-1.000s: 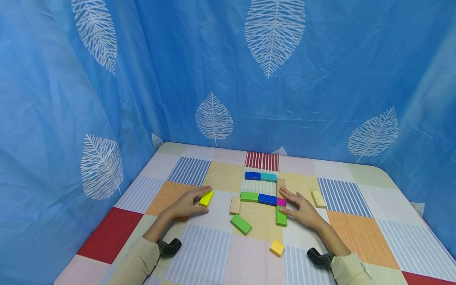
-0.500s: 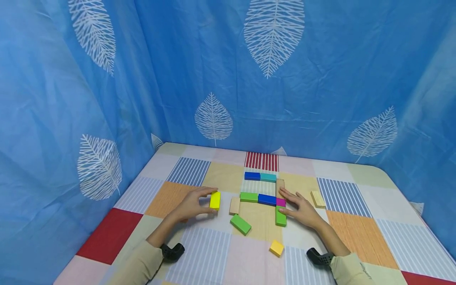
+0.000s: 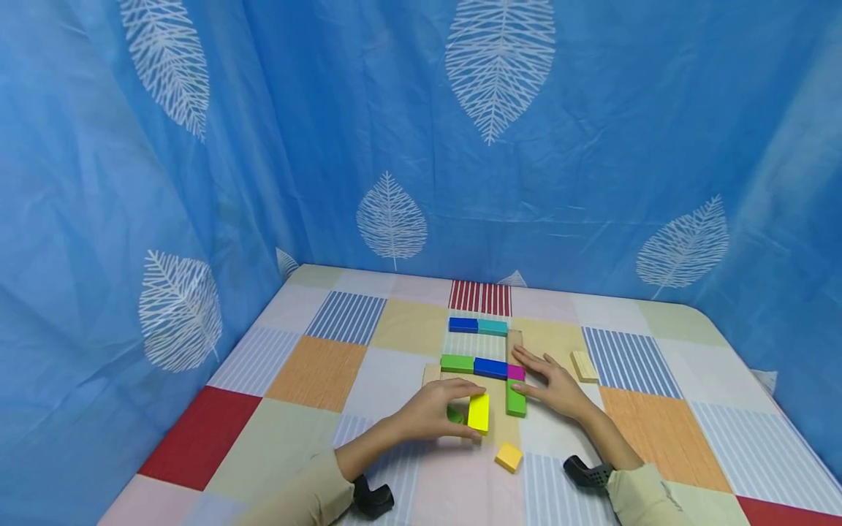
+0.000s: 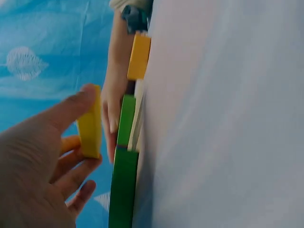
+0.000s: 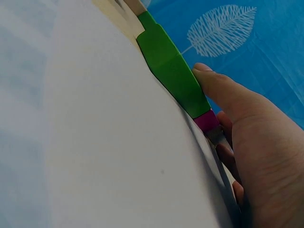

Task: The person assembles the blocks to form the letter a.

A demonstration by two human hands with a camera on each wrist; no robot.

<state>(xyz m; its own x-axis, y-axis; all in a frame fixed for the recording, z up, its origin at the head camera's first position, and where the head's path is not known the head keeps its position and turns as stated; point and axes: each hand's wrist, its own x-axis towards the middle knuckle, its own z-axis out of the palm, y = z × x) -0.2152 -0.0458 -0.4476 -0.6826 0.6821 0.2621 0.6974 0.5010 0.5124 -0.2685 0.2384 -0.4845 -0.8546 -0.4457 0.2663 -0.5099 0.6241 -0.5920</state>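
Note:
My left hand (image 3: 430, 413) pinches a yellow wooden block (image 3: 479, 414) between thumb and fingers. In the left wrist view the yellow block (image 4: 90, 130) stands off the tabletop. Below that hand lies a loose green block (image 3: 454, 415), mostly covered by it. My right hand (image 3: 559, 391) rests on a column of blocks with fingers spread. Its thumb touches a green block (image 3: 516, 405), and its fingertips lie on a plain wooden block (image 3: 514, 338). Between those two is a magenta block (image 3: 516, 372). The right wrist view shows the thumb at the edge of the green block (image 5: 175, 76).
A blue block (image 3: 490, 367) and another green block (image 3: 457, 363) run left from the column. Farther back lie a dark blue block (image 3: 463, 325) and a teal block (image 3: 492, 327). An orange-yellow block (image 3: 509, 456) sits in front; plain blocks lie left (image 3: 431, 373) and right (image 3: 584, 366).
The left hand has carried the yellow block from the left side toward the right and nearer, over the loose green block. The right hand has stayed in place on the column.

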